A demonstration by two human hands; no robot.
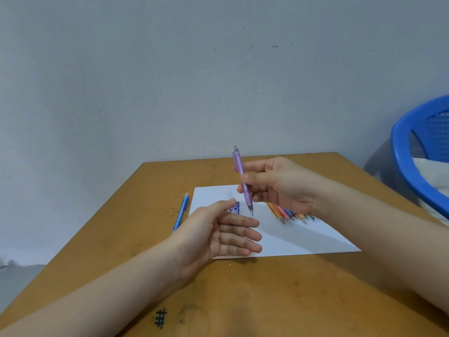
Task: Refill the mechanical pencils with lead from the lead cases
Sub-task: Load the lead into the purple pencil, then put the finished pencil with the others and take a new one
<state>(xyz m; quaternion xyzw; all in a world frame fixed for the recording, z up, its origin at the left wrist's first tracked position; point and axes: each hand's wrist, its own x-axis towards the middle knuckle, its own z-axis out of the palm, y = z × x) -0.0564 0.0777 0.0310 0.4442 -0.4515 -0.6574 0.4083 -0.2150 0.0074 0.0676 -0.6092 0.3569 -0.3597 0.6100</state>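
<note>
Above the white paper [291, 242], right hand [279, 183] pinches purple pencil [243, 181] upright.

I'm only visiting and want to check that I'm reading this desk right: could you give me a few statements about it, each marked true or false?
1. The right hand holds the purple pencil with its tip pointing down. True.
2. The left hand grips the lead case. False: its fingers are straight and hold nothing; the case lies on the paper beyond it.
3. The blue pencil lies on the white paper. False: it lies on the table, left of the paper.
4. A row of coloured pencils lies on the paper. True.
</note>
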